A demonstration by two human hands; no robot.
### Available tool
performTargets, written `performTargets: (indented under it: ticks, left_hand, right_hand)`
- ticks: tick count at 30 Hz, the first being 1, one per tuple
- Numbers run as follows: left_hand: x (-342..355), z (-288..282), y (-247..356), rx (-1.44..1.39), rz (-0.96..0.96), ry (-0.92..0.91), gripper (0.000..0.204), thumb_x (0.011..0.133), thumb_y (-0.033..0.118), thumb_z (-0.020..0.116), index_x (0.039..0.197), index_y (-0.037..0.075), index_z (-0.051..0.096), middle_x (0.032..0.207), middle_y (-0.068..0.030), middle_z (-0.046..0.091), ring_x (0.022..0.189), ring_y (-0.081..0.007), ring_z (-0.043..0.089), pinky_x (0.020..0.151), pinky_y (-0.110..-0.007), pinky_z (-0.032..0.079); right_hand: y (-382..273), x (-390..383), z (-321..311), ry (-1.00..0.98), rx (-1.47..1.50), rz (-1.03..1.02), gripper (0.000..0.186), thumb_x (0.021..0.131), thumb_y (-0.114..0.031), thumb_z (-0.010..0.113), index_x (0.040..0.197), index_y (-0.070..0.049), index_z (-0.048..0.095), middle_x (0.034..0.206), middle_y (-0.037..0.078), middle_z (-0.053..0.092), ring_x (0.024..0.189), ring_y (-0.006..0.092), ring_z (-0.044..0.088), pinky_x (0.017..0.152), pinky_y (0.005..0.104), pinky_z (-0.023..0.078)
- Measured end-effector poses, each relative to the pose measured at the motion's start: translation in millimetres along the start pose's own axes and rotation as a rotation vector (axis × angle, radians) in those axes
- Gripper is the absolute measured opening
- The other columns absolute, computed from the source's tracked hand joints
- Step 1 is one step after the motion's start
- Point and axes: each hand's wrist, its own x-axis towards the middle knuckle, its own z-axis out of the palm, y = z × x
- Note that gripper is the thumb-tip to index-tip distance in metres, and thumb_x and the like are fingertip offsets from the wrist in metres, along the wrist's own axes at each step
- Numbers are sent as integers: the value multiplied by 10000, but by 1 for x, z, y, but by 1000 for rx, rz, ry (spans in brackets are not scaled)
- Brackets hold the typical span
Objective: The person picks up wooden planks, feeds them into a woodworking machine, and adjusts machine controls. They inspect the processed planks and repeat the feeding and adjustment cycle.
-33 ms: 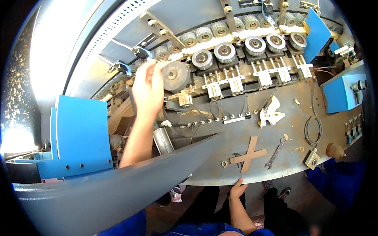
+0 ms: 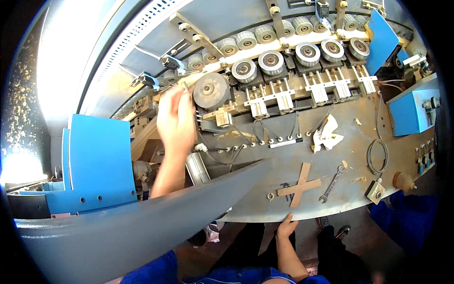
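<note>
My left hand (image 2: 177, 113) is raised beside the large grey wheel (image 2: 209, 87) on the machine, fingers closed on a small metal piece (image 2: 185, 86) too small to make out. A grey sloping panel (image 2: 142, 227) crosses below that forearm. My right hand (image 2: 286, 227) grips the front edge of the metal deck (image 2: 255, 215), fingertips partly hidden. On the deck near it lie two crossed brown strips (image 2: 299, 187), a wrench (image 2: 331, 184) and a small ring (image 2: 270, 196).
A row of metal rollers (image 2: 308, 54) runs behind. Blue covers (image 2: 99, 161) stand at left and right. Crumpled white paper (image 2: 326, 135) and a coiled hose (image 2: 377, 156) lie on the deck. Someone in blue (image 2: 397, 217) is at the right.
My left hand has moved slightly down and to the left from the top of the large wheel, still closed on the small piece. My right hand stays at the edge.
</note>
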Motion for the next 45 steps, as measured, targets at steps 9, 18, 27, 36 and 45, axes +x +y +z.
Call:
performTargets:
  ticks: [9, 18, 27, 36, 45]
  left_hand:
    - [-250, -84, -42, 190, -334, -98, 675, 904, 194, 719, 1449, 28, 359, 1337, -182, 507, 1232, -304, 520, 1065, -427, 415]
    - [-249, -61, -37, 24, -841, -14, 398, 912, 98, 706, 1268, -9, 562, 1208, -100, 604, 1092, -236, 566, 953, -368, 452]
    - [-256, -59, -62, 105, -725, -97, 482, 894, 108, 720, 1316, -3, 514, 1214, -124, 596, 1106, -246, 569, 959, -373, 459]
    - [-260, -67, -77, 84, -618, -92, 622, 869, 143, 754, 1382, 12, 427, 1255, -149, 567, 1128, -261, 568, 967, -390, 466]
    - [-251, -67, -91, 71, -558, -93, 767, 844, 179, 788, 1447, 26, 340, 1295, -175, 537, 1150, -277, 567, 975, -407, 472]
  right_hand:
    - [17, 22, -41, -167, 116, 137, 373, 1033, -385, 558, 1052, -13, 571, 851, 104, 642, 631, 173, 594, 572, 312, 475]
    - [20, 83, -93, 177, 250, 110, 435, 1047, -396, 506, 978, 21, 608, 825, 100, 630, 698, 194, 591, 636, 347, 496]
    - [-84, 149, -83, 527, 502, 325, 880, 1008, -638, 319, 1325, 158, 518, 1372, 304, 553, 1207, 445, 581, 1019, 495, 482]
    - [-119, 138, -67, 765, 253, 474, 851, 1007, -633, 319, 1307, 135, 529, 1332, 369, 545, 1234, 498, 545, 1084, 525, 431]
    - [-93, 161, -66, 834, 153, 506, 865, 989, -665, 326, 1233, 121, 593, 1244, 370, 600, 1165, 521, 581, 1061, 545, 442]
